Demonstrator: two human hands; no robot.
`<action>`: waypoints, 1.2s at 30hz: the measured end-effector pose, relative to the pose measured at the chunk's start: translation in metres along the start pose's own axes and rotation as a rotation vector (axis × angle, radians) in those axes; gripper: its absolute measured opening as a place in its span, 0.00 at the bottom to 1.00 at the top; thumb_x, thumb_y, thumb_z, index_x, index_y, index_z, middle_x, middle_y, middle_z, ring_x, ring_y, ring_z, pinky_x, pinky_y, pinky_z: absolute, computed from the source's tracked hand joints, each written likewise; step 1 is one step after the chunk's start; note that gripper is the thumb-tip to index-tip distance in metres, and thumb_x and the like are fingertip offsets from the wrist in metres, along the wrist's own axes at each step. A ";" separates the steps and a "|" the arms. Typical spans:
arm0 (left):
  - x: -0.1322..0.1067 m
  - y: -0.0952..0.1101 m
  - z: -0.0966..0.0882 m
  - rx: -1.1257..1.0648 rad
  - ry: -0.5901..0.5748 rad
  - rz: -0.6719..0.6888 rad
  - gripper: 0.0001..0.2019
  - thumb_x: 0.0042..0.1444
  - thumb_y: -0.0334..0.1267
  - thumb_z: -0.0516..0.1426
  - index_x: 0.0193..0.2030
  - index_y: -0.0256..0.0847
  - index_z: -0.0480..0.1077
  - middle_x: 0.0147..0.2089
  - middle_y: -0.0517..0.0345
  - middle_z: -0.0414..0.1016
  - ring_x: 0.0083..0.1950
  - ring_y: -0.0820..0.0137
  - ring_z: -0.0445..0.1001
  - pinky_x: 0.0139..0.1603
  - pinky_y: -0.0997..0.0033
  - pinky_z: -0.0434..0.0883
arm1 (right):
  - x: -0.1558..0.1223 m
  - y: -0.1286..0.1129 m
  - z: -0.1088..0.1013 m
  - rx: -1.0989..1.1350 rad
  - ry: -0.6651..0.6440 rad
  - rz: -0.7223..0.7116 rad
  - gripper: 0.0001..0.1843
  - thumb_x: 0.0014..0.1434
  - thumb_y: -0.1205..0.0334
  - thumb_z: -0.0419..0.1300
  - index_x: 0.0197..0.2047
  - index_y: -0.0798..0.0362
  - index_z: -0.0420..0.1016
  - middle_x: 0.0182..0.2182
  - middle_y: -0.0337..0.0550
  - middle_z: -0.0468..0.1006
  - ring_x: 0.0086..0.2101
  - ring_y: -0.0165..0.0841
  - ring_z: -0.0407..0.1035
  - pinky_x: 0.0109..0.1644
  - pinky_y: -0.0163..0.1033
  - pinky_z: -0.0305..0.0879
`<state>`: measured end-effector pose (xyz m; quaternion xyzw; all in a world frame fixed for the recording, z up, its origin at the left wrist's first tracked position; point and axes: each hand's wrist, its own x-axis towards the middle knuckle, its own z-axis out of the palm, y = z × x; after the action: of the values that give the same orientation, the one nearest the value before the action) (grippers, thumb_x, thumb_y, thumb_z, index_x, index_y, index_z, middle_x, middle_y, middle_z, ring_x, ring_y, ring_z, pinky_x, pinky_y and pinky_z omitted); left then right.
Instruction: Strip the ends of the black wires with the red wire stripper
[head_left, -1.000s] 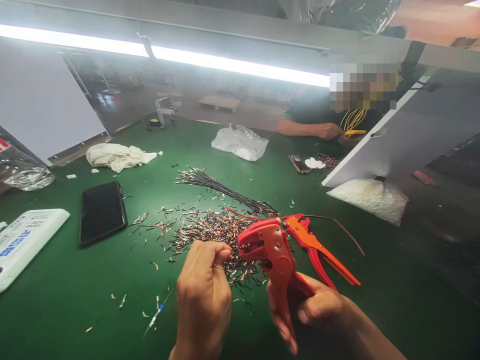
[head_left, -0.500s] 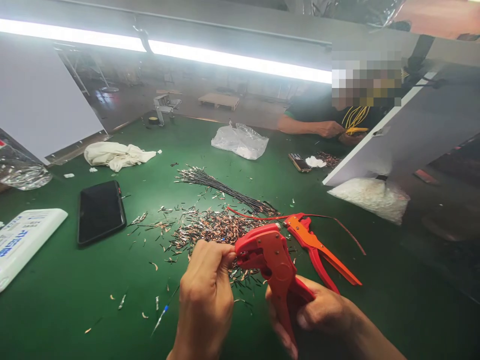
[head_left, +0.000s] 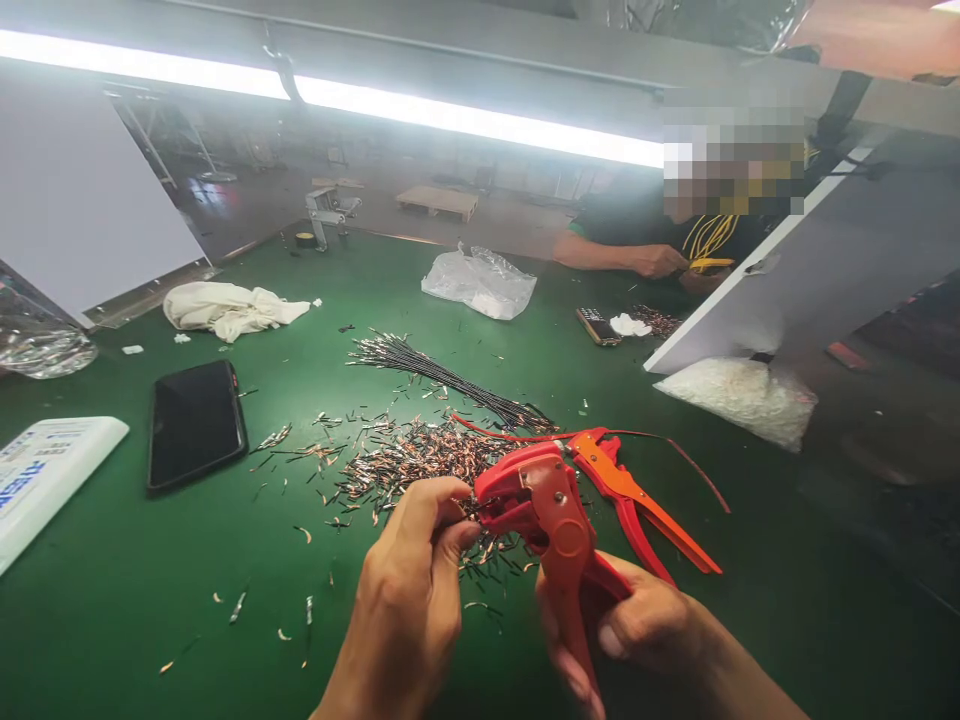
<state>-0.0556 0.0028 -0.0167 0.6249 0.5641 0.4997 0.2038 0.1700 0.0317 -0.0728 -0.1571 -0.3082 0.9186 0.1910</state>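
Observation:
My right hand grips the handles of a red wire stripper, its jaws pointing left. My left hand pinches a thin wire end right at those jaws; the wire itself is mostly hidden by my fingers. Just beyond lies a pile of stripped copper-tipped wire pieces on the green table. A bundle of dark wires stretches behind the pile. A second orange-red stripper lies to the right of the pile.
A black phone and a white box sit at the left, a white cloth behind them. A clear plastic bag lies mid-table, a bag of white bits at right. Another person works across the table.
My left hand has shifted slightly right, closer to the stripper jaws, and the blue-tipped wire that hung below it is gone from view. The stripper has stayed nearly in place.

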 end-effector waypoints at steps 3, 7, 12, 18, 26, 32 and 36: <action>0.000 -0.001 -0.002 0.015 -0.013 -0.014 0.08 0.65 0.28 0.54 0.39 0.45 0.71 0.33 0.64 0.74 0.32 0.74 0.72 0.34 0.75 0.69 | -0.001 -0.001 -0.001 0.018 0.004 -0.002 0.18 0.45 0.63 0.66 0.40 0.63 0.75 0.27 0.51 0.80 0.20 0.32 0.72 0.24 0.34 0.70; 0.001 -0.001 -0.005 0.023 0.056 0.019 0.09 0.64 0.29 0.56 0.39 0.47 0.74 0.33 0.66 0.78 0.33 0.74 0.74 0.35 0.75 0.69 | 0.000 0.000 -0.003 0.041 -0.027 0.021 0.19 0.45 0.63 0.67 0.41 0.62 0.75 0.28 0.52 0.81 0.21 0.32 0.73 0.24 0.34 0.71; -0.001 -0.003 -0.003 -0.005 0.089 -0.023 0.08 0.63 0.30 0.58 0.38 0.47 0.76 0.31 0.68 0.80 0.31 0.76 0.77 0.34 0.78 0.70 | 0.000 0.003 -0.001 0.032 -0.031 0.019 0.18 0.46 0.61 0.67 0.40 0.61 0.75 0.26 0.48 0.80 0.20 0.31 0.72 0.24 0.33 0.70; -0.001 -0.008 -0.009 0.050 0.043 0.090 0.11 0.62 0.26 0.56 0.39 0.47 0.76 0.32 0.68 0.81 0.30 0.78 0.79 0.32 0.82 0.72 | 0.004 -0.001 0.005 -0.058 -0.062 -0.050 0.21 0.52 0.52 0.66 0.40 0.62 0.74 0.25 0.45 0.76 0.19 0.28 0.67 0.24 0.31 0.67; 0.007 0.003 -0.017 0.089 0.050 0.210 0.15 0.62 0.22 0.51 0.35 0.45 0.74 0.27 0.67 0.76 0.26 0.78 0.73 0.27 0.79 0.70 | 0.003 0.003 0.009 -0.077 -0.038 -0.071 0.28 0.59 0.42 0.61 0.43 0.63 0.74 0.26 0.47 0.76 0.21 0.29 0.69 0.26 0.31 0.66; 0.009 0.007 -0.018 0.120 0.065 0.250 0.16 0.61 0.21 0.50 0.32 0.42 0.74 0.25 0.67 0.74 0.25 0.78 0.70 0.25 0.80 0.67 | 0.000 0.002 0.016 -0.179 0.080 -0.045 0.21 0.57 0.50 0.63 0.40 0.63 0.74 0.23 0.45 0.75 0.23 0.30 0.68 0.26 0.31 0.62; 0.011 0.005 -0.021 0.126 0.040 0.252 0.16 0.60 0.20 0.49 0.32 0.42 0.73 0.24 0.67 0.73 0.25 0.78 0.68 0.26 0.80 0.66 | -0.001 0.005 0.014 -0.220 0.085 -0.027 0.22 0.56 0.45 0.65 0.37 0.58 0.72 0.21 0.39 0.69 0.21 0.27 0.61 0.25 0.30 0.58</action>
<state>-0.0725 0.0047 0.0001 0.6924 0.5153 0.4972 0.0886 0.1641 0.0200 -0.0651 -0.2115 -0.4009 0.8691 0.1979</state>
